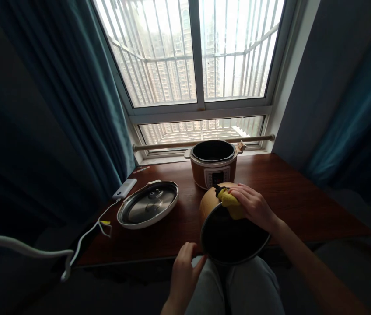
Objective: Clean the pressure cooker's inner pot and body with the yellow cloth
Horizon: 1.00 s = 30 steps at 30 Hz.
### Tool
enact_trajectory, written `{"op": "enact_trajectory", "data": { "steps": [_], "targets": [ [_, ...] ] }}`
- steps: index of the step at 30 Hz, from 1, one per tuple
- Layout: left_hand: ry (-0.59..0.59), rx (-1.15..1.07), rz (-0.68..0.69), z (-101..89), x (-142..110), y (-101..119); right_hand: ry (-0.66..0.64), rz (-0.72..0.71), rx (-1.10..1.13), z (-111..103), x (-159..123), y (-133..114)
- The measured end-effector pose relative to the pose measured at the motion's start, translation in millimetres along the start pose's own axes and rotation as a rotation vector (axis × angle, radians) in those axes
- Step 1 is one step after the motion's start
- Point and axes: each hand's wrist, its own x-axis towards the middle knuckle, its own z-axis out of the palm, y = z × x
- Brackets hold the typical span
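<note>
An inner pot (209,205), dark inside and golden-tan outside, is tilted over the table's front edge with its mouth toward me. My left hand (183,269) pinches its rim at the lower left between thumb and fingers. On the upper rim, my right hand (254,205) presses a yellow cloth (232,204) with a dark end, its fingers closed over it. Behind the pot stands a brown and white electric cooker (198,173) with its top uncovered. Left of it, a round lid (149,205) lies with its metal inner side up.
The reddish-brown table (271,188) adjoins the window. A white power bank (124,189) with a white cable (85,234) sits near its left edge. Behind the cooker runs a rod (166,145). Blue curtains (83,87) hang at the sides.
</note>
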Motion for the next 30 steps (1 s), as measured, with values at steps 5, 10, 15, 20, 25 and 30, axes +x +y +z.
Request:
{"op": "enact_trajectory", "data": {
  "steps": [5,10,15,20,25,30],
  "targets": [
    [-0.258,-0.15,0.042,10.7,-8,0,-0.079,-0.092,0.034,0,16,-12],
    [-0.128,-0.202,0.103,26.6,-26,13,-0.137,-0.086,-0.096,3,30,-22],
    [-0.047,-0.096,0.137,33.1,-27,34,-0.047,-0.028,-0.094,18,29,-6],
    [-0.032,0.027,0.182,47.5,-17,57,0.039,-0.014,-0.023,36,31,13],
    [0.026,0.05,0.183,68.8,-13,73,0.015,-0.035,0.043,48,38,19],
    [0.073,0.105,0.184,77.6,-10,79,0.016,-0.029,0.105,50,36,26]
  ]
}}
